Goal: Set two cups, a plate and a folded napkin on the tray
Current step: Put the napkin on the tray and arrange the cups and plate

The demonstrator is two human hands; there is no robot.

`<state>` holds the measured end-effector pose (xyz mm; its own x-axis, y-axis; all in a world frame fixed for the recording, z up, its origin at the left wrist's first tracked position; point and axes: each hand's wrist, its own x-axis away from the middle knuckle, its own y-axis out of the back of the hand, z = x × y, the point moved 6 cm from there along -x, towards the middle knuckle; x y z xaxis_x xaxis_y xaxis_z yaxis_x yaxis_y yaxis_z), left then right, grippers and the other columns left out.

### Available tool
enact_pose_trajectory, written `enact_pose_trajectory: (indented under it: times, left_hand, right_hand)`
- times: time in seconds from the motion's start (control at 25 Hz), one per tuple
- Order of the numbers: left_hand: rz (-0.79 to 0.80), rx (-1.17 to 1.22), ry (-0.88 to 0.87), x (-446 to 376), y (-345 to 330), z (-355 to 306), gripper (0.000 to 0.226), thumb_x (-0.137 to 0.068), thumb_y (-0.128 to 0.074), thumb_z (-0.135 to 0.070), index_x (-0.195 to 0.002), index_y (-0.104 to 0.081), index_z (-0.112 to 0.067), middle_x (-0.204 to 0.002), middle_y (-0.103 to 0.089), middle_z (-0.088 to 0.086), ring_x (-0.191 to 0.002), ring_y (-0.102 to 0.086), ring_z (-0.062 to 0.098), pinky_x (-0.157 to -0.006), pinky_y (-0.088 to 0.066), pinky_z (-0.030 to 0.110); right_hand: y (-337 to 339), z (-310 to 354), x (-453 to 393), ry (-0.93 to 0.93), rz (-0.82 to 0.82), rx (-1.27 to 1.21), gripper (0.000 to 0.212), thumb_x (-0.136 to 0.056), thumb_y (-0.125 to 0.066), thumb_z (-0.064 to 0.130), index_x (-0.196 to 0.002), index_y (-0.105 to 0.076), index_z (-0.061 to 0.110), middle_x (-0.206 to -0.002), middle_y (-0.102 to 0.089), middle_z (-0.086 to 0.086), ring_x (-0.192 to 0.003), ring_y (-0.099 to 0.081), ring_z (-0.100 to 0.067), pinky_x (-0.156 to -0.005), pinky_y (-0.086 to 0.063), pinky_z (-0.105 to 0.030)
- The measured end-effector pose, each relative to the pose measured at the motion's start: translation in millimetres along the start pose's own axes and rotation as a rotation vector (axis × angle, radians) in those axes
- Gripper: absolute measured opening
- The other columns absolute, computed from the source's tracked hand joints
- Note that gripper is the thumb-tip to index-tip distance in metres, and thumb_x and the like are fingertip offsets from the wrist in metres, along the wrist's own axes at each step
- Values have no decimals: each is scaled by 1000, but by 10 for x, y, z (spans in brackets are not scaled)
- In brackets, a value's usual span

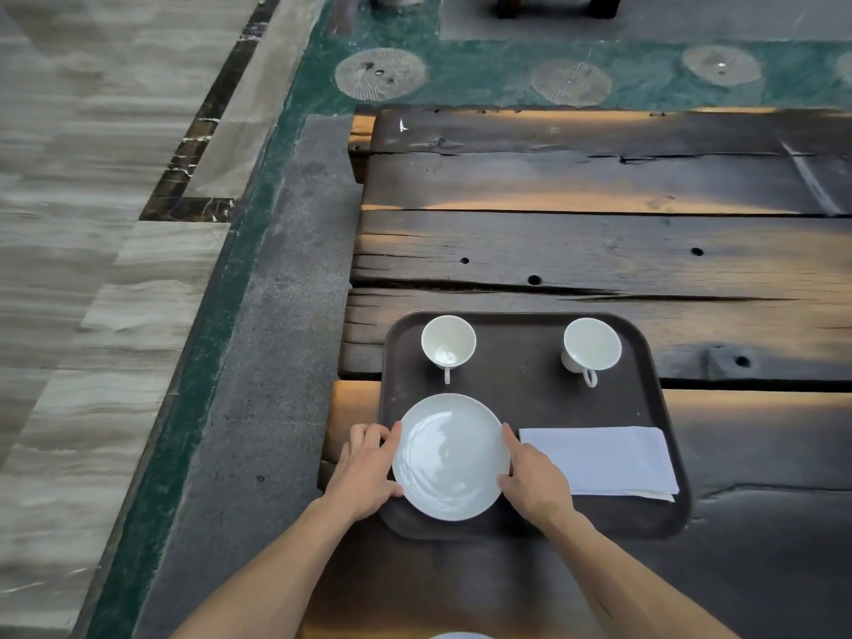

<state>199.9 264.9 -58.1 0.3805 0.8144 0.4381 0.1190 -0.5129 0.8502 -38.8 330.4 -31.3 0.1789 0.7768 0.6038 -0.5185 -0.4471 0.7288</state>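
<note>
Left fingers: I see them curled against the plate's left rim, thumb at the near edge, lightly holding it.
Right fingers: same on the right rim, forefinger along the edge, thumb at the near side; both hands bracket the plate.
Plate: I judge it down on the tray's near-left part, though I cannot tell if it fully rests.
Napkin: folded, just right of the plate, on the tray, its right end reaching to the rim.
Cups: two, upright, at the far corners, well apart, handles towards me.
Progress: I count all four pieces on the tray; only letting go seems left.
Edges: the tray's near-left corner overhangs the surface edge; my left hand sits over that drop.
Room: wide bare surface beyond and to the right.
</note>
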Motion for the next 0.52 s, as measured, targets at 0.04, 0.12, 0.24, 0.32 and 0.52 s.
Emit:
enact_pose_trajectory:
  times: [0.04, 0.12, 0.24, 0.32, 0.52]
  left_hand:
    - [-1, -5, 0, 3, 8, -6, 98, -80, -73, -42, -153, -9, -28, -136, -28, 0, -125, -18, 19, -108, -32, 36]
    - [-1, -21, 1, 13, 29, -17, 97, -81, -73, -42, -153, -10, -27, -138, -30, 1, -128, -20, 20, -108, -33, 36]
    - [-13, -42, 0, 18, 66, -40, 95, -81, -73, -43, -153, -13, -27, -138, -33, 0, -129, -23, 21, -105, -35, 36]
    - [-31, -60, 0, 37, 87, -63, 93, -80, -72, -43, -152, -15, -28, -137, -34, -1, -127, -24, 21, -104, -36, 36]
    - [-80, -58, 29, 115, 144, -163, 88, -80, -70, -43, -151, -19, -30, -138, -34, -3, -126, -26, 21, -103, -37, 36]
  right_hand:
    - [-6, 0, -1, 1, 0, 1, 76, -90, -47, 19, -155, -9, 28, -109, -54, -4, -102, -56, -25, -82, -50, -35]
    - [-14, 3, 1, 5, 4, -5, 75, -90, -47, 19, -154, -11, 27, -110, -54, -4, -102, -56, -25, -81, -49, -35]
    - [-9, 8, 14, 13, -1, -39, 67, -87, -47, 17, -149, -22, 26, -106, -54, -3, -98, -56, -25, -77, -46, -34]
    - [3, -4, 42, 21, -21, -64, 52, -85, -47, 16, -135, -36, 24, -97, -54, -1, -91, -54, -24, -73, -47, -34]
    - [67, -82, 98, 53, -84, -86, 21, -88, -48, 28, -109, -52, 25, -97, -54, 3, -89, -57, -21, -76, -50, -34]
